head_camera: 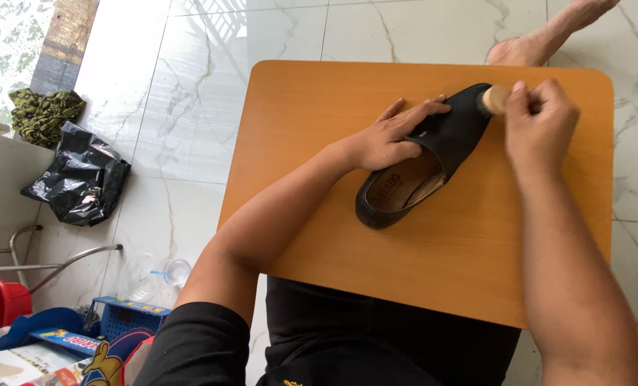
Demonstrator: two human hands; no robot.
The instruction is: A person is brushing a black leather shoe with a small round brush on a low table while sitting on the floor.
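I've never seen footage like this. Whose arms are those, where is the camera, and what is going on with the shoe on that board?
There is no machine here: the arms belong to a person, and the single camera sits on that person's head, looking down, so you see what they see. An orange wooden board serves as the work surface. On it lies a black shoe, on its sole with the opening upward. The left hand rests on the shoe's side and steadies it. The right hand has its grip on a small brush with a round wooden handle, its dark bristles against the shoe's toe. A bare foot shows beyond the board, on a white marble floor. A black plastic bag lies to the left.
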